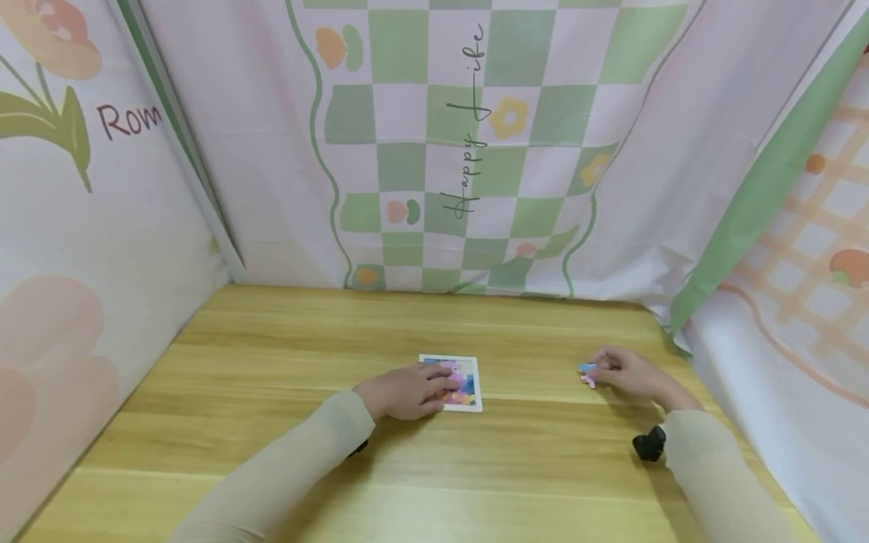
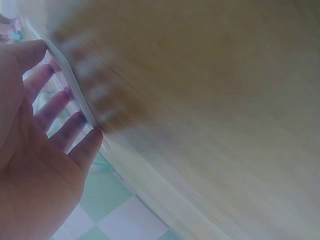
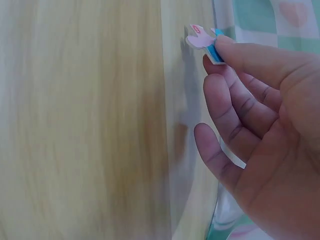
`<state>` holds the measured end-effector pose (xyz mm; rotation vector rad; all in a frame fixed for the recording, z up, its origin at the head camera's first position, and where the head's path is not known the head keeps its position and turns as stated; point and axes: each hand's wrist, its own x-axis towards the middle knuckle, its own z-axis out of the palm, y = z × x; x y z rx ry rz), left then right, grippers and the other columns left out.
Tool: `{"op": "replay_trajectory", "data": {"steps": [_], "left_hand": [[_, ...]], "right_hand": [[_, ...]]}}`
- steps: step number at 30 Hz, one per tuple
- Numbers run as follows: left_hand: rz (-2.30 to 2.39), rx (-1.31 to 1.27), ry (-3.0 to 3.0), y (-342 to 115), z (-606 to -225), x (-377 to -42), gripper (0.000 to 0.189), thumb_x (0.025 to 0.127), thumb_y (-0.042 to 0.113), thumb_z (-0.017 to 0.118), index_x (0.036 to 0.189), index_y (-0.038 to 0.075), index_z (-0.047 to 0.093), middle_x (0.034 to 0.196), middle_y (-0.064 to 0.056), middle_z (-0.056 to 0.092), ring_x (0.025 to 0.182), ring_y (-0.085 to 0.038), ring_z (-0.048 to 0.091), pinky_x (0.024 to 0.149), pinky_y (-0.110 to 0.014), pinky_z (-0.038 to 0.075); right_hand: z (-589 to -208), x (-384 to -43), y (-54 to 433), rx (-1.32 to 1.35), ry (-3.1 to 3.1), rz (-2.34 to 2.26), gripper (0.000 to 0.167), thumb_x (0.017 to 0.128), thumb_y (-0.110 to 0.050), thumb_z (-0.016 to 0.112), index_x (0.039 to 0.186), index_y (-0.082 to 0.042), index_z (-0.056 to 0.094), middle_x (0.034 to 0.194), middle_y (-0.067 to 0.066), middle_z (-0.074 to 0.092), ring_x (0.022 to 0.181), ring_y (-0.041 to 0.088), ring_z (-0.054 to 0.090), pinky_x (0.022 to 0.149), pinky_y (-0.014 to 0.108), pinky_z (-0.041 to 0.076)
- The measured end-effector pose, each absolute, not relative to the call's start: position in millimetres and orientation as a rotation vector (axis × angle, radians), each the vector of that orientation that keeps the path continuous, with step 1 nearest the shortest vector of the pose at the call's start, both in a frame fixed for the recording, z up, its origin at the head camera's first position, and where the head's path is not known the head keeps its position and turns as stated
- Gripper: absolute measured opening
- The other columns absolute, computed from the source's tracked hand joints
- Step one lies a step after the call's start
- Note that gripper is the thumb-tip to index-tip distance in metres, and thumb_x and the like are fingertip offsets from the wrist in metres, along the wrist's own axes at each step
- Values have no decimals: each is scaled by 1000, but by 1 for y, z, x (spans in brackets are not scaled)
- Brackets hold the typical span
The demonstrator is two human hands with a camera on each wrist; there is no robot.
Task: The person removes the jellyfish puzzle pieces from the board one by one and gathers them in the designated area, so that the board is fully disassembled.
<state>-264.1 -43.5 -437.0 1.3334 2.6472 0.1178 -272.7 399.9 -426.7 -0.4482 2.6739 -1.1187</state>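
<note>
A small square jigsaw puzzle (image 1: 468,371) with a white border and a pink, blue and orange picture lies on the table. My left hand (image 1: 405,392) rests on its left part with fingers spread, covering some of the picture. In the left wrist view, the fingertips and thumb touch the puzzle along its thin pale edge (image 2: 75,85). Off to the right, my right hand (image 1: 627,373) pinches a small puzzle piece (image 3: 202,42), pink and blue with a red mark, between thumb and index finger. It is held just above the table; the other fingers are loosely bent.
The wood-grain table (image 1: 305,324) surrounds the puzzle. Behind it hangs a green-and-white checked cloth (image 1: 400,166) with lettering. Printed curtains (image 1: 54,226) close off the left and right sides. A black device (image 1: 649,443) sits at the right wrist.
</note>
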Motion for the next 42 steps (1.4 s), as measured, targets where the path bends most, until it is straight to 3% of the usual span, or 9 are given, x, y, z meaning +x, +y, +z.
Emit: {"op": "replay_trajectory", "data": {"steps": [23,42], "left_hand": [[139,1323,2622,-44,-437,-264,52,109,35,43,158,21,34,163,-5,27,149,-25,24,119,-42,25],[172,1386,2667,-46,-438,-264,46,106,33,50,149,18,47,159,-7,34,145,-27,32,117,-41,31]], "right_hand": [[-439,-272,413,-308,2746,-1043,30,100,-19,63,116,7,64,98,10,65,85,19,56,70,27,49],[-437,-271,414,-254,2764,-980,47,104,-34,56,128,6,57,115,15,61,103,26,56,85,38,49]]}}
